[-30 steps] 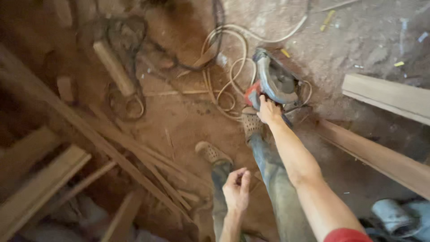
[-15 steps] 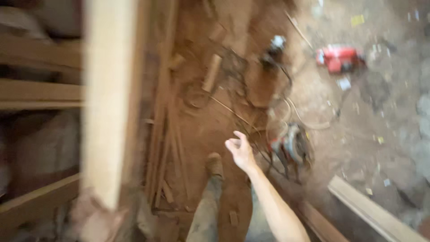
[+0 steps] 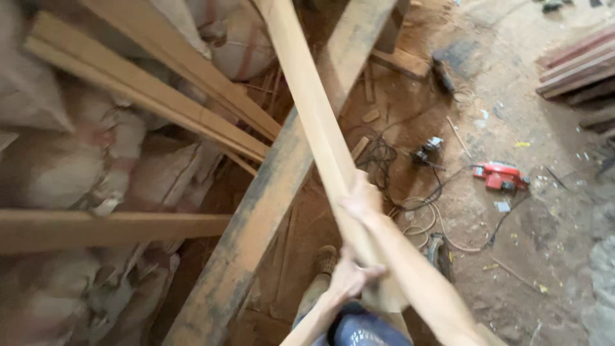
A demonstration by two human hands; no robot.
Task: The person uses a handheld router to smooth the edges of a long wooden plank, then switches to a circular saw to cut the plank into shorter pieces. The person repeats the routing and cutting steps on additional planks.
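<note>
Nearest the camera, at about six o'clock, the left hand [image 3: 349,277] wraps the low end of a long pale plank [image 3: 314,122], fingers curled tight round its edge. Just above, towards twelve o'clock, the right hand [image 3: 362,200] clasps the same plank, fingers folded over its far side and out of sight, the forearm running back to five o'clock. The plank is smooth, light sawn wood, narrow and straight, rising from the hands to the top edge at twelve o'clock.

Crossing under it lies a broad beam [image 3: 275,186], rough and smeared dark with dirt, running from seven o'clock up to one o'clock. A shoe [image 3: 323,261] stands on red earth beside the beam's lower part.

At nine o'clock a flat board [image 3: 109,229] juts in from the left; at ten to eleven o'clock several thin laths [image 3: 147,96] lean over pale, lumpy sacks [image 3: 57,173]. That side is crowded.

At three o'clock the dusty floor [image 3: 551,243] is more open, with tangled cables [image 3: 410,192], a red power tool [image 3: 501,177], and, at two o'clock, stacked reddish boards [image 3: 576,64].
</note>
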